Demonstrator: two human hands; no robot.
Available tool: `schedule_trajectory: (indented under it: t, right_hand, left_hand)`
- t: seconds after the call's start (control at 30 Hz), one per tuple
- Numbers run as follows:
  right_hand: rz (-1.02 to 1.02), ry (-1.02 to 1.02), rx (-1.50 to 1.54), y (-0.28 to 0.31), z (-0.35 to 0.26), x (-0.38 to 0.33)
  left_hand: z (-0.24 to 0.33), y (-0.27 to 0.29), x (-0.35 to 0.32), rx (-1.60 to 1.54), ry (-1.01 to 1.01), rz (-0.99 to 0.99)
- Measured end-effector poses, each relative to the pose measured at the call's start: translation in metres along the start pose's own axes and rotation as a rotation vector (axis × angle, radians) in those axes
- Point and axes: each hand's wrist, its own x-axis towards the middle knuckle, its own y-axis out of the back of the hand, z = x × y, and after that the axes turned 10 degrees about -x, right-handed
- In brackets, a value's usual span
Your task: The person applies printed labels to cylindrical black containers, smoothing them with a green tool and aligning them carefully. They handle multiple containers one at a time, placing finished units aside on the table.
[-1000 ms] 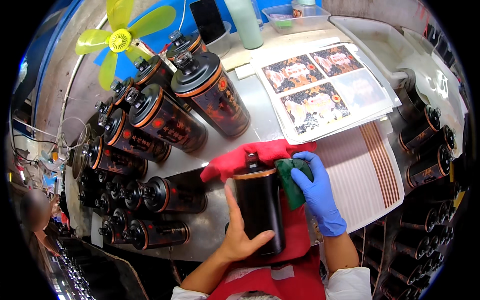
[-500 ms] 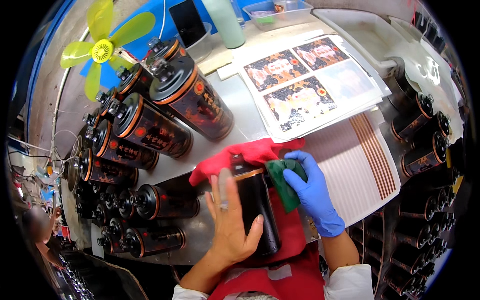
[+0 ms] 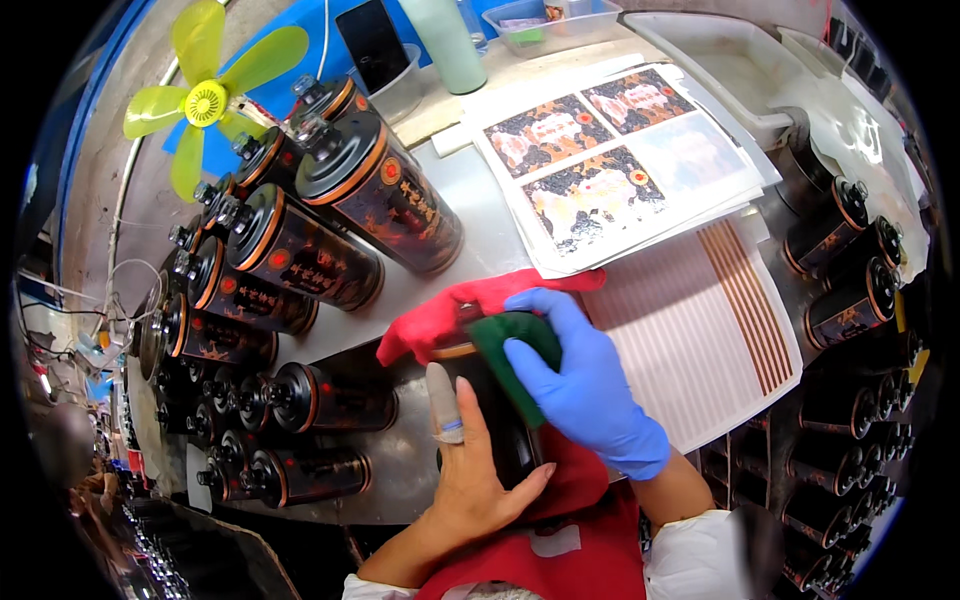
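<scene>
A plain black bottle (image 3: 512, 436) with a gold ring at its shoulder lies before me on a red cloth (image 3: 430, 318). My left hand (image 3: 470, 455), bare except for a pale cot on one finger, holds the bottle along its left side, thumb across its lower part. In a blue glove, my right hand (image 3: 585, 375) grips a flat green scraper (image 3: 515, 360) against the bottle's upper right side. The scraper and right fingers hide the bottle's neck and much of that side.
Decorated black bottles (image 3: 305, 245) crowd the left, near a yellow-green fan (image 3: 205, 103). Printed decal sheets (image 3: 590, 190) lie beyond my hands, over a striped sheet (image 3: 690, 340). More black bottles (image 3: 850, 305) stand at right. Behind are a phone (image 3: 373, 45) and a white basin (image 3: 690, 60).
My right hand has moved left with the scraper, from beside the bottle onto it. My left hand has shifted slightly right and down, its fingers now closer together.
</scene>
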Motion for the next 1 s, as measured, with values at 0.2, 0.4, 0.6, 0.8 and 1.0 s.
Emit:
schedule_trajectory:
  t: [0.2, 0.4, 0.6, 0.8, 1.0]
  right_hand:
    - [0.076, -0.194, 0.09, 0.004, 0.041, -0.002]
    - [-0.034, -0.306, 0.446, 0.036, 0.043, -0.022]
    - [0.401, -0.59, 0.241, 0.098, 0.078, -0.089]
    - [1.054, -0.674, -0.023, 0.181, 0.17, -0.17]
    - [0.845, -0.725, -0.129, 0.192, 0.192, -0.176]
  left_hand:
    - [-0.031, 0.004, -0.013, -0.577, -0.047, 0.013]
    - [-0.023, 0.021, 0.024, -0.044, -0.172, 0.072]
    - [0.013, 0.021, 0.049, 0.522, -0.222, -0.051]
    - [0.025, 0.006, 0.053, 0.566, -0.293, -0.026]
    - [0.004, 0.013, 0.005, 0.229, -0.326, 0.091]
